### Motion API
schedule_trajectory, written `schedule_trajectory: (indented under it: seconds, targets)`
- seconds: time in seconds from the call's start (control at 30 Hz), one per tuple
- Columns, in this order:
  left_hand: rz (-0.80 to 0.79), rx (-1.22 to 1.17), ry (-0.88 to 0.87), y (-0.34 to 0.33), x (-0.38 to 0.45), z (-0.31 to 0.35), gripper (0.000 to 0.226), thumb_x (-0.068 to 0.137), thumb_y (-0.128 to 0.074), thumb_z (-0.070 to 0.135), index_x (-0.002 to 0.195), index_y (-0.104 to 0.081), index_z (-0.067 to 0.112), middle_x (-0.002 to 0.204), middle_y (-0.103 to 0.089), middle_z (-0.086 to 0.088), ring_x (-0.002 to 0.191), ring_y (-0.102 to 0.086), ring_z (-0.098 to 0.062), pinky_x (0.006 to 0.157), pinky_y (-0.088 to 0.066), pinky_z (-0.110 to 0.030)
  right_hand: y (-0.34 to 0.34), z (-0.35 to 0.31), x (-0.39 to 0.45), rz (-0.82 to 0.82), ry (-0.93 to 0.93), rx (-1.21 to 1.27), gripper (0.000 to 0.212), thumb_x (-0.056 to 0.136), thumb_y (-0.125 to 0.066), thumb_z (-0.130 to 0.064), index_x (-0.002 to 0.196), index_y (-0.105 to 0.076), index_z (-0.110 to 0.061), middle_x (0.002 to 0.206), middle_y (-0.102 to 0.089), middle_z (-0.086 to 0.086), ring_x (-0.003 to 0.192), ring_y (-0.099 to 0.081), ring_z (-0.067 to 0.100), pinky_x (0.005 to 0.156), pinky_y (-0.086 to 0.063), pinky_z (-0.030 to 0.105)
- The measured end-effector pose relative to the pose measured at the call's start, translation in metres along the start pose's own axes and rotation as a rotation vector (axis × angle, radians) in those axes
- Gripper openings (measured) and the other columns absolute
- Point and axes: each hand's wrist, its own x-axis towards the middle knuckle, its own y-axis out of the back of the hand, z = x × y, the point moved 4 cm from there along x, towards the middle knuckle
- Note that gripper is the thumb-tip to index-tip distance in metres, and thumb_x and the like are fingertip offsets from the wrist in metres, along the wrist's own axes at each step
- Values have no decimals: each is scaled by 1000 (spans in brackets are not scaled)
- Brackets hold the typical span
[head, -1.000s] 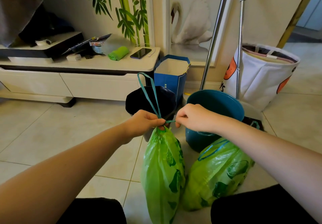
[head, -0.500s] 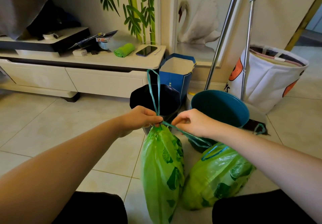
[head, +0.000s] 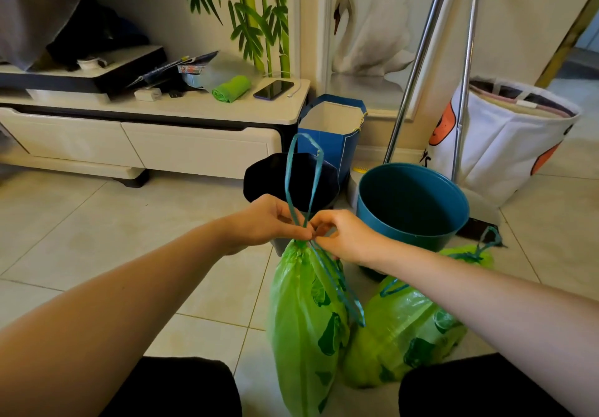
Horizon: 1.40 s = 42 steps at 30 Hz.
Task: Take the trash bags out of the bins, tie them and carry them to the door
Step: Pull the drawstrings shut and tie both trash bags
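Observation:
A full green trash bag (head: pixel 308 326) hangs upright in front of me, gathered at its neck. My left hand (head: pixel 269 220) and my right hand (head: pixel 343 235) meet at that neck, both pinching its teal drawstring (head: pixel 299 173). One loop of the string stands up above the hands, another hangs down the bag's right side. A second green trash bag (head: pixel 405 332) lies on the floor to the right, its teal string closed at the top. Behind the hands stand a black bin (head: pixel 259 176) and a teal bin (head: pixel 411 202), both without bags.
A low white TV cabinet (head: pixel 194 144) runs along the left wall, with a phone (head: pixel 274 88) and a green roll (head: pixel 230 88) on top. A blue paper bag (head: pixel 330 134), two metal poles (head: pixel 418 60) and a white laundry basket (head: pixel 512 138) stand behind the bins. Tiled floor lies to the left.
My right hand has moved in from the right to meet my left hand at the bag's neck. The drawstring's lower loop now hangs slack down the bag.

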Motion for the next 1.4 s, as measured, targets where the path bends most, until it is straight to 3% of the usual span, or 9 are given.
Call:
schedule_trajectory:
  seconds: [0.17,0.27,0.43,0.53,0.63,0.73,1.07,1.23,1.4]
  targets:
    - [89,62,-79,2,5,2,15,69,-82,9,83,-77,6,88,-75,-14,88,-69,-29,85,-56,-42,7,3,5,4,-15,-27,10,87,-63,-18,96,-66,-14,83,-62,-1,61,-51,3,52,-42,12]
    - [121,166,-112,-1,9,4,18,69,-81,4,84,-73,-1,86,-74,-10,81,-69,-20,83,-57,-39,9,5,7,-12,-64,4,13,89,-61,-18,100,-66,-14,79,-58,-7,68,-54,9,59,-49,22]
    - [203,328,-222,-9,15,2,10,73,-76,11,80,-70,7,82,-71,-3,79,-68,-18,77,-58,-39,9,6,6,-37,-126,27,2,89,-60,-16,91,-60,-16,77,-55,-2,73,-54,13,59,-51,23]
    - [278,438,-297,-14,14,9,15,70,-70,17,82,-64,11,80,-64,0,75,-61,-19,67,-51,-33,12,7,5,-41,-138,54,9,88,-61,-15,80,-60,-19,77,-58,1,76,-56,17,65,-49,28]
    - [282,452,-306,-14,12,11,25,68,-72,6,79,-51,14,76,-56,-1,71,-57,-26,61,-47,-37,14,6,3,-35,-124,35,2,87,-64,-17,85,-65,-16,81,-62,5,78,-57,20,65,-48,29]
    - [301,492,-366,-13,8,11,19,66,-63,11,76,-47,17,72,-52,0,65,-49,-21,56,-42,-34,12,7,1,-38,-127,79,6,88,-63,-19,85,-67,-16,86,-64,9,79,-59,18,69,-50,30]
    - [344,586,-554,-12,0,11,13,77,-69,11,80,-56,13,76,-55,2,67,-53,-14,60,-49,-33,14,8,-2,8,-181,165,11,91,-57,-20,92,-67,-17,85,-64,3,76,-59,12,68,-50,26]
    - [374,604,-617,-16,-2,11,13,79,-70,14,79,-57,13,75,-51,8,65,-50,-9,57,-48,-29,18,4,0,44,-100,133,20,90,-57,-12,109,-62,-17,86,-61,1,80,-60,16,66,-52,26]
    - [353,600,-611,-12,0,7,16,79,-71,16,79,-56,15,75,-49,10,65,-49,-9,56,-48,-29,16,1,2,-14,-94,63,16,90,-58,-13,102,-68,-12,91,-65,3,83,-59,15,62,-50,21]
